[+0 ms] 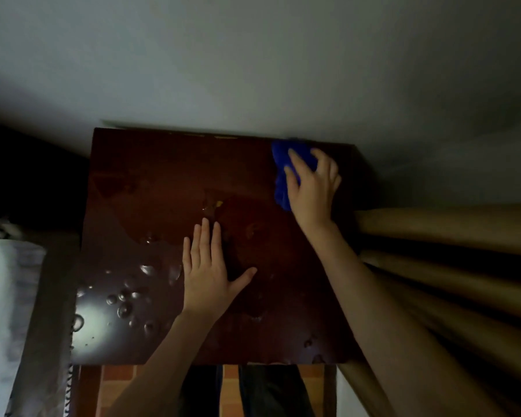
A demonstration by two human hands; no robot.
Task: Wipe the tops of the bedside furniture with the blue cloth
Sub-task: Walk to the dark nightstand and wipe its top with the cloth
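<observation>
1. Far left, pale grey-white bedding (9, 296) with a black-and-white patterned edge lies along the side of the counter.
2. The glossy dark red-brown counter (151, 182) fills the middle, its far edge against the pale grey wall (253, 70). Its near-left corner catches a bright glare, and raised bubbles (124, 299) show in the shiny surface there. Below its near edge, a strip of orange tiled floor (118, 374) shows.
3. The left hand (208, 275) lies palm down near the middle of the counter. Its fingers are straight and together, the thumb is spread out to the right, and it holds nothing.
4. The bunched bright blue cloth (283, 164) sits on the counter top at the far right corner, close to the wall.
5. The right hand (313, 182) is on top of the blue cloth, arm stretched across the counter. Its fingers bend down over the bunch and its thumb presses into the cloth's left side, so most of the cloth is hidden under the palm.
6. Far right, long tan curtain folds (448, 224) hang just beside the counter's right edge, dim in the low light.
</observation>
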